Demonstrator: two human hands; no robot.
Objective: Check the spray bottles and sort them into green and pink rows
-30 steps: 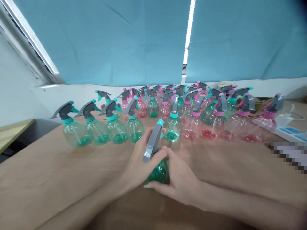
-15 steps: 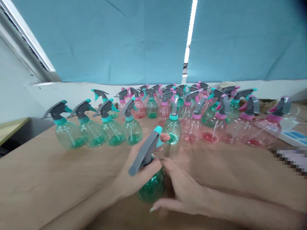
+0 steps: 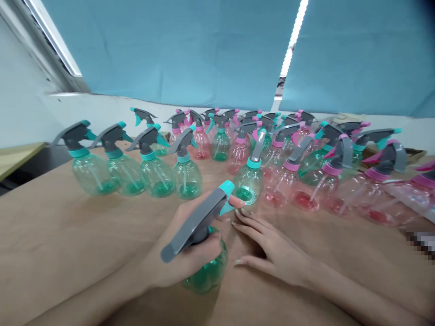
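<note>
My left hand (image 3: pixel 183 244) is wrapped round the neck of a green spray bottle (image 3: pixel 209 271) with a grey head and turquoise nozzle. The bottle leans a little, and its collar is hidden by my fingers. To its right, my right hand (image 3: pixel 272 244) is spread with fingers apart, holding nothing, low over or on the tabletop. Just beyond my fingertips stands another green spray bottle (image 3: pixel 249 179) with a turquoise collar. A pink spray bottle (image 3: pixel 278 185) is beside that one.
Green spray bottles (image 3: pixel 158 174) stand in a row at the left. Several pink spray bottles (image 3: pixel 314 190) continue it to the right, with more of both colours behind. A blurred-out object (image 3: pixel 423 242) lies at the right edge of the wooden table (image 3: pixel 68 235). Blue curtain (image 3: pixel 186 54) hangs behind.
My right hand has drawn away from the held bottle to the right, its fingers now spread. My left hand has shifted slightly left with the bottle. The camera view has tilted.
</note>
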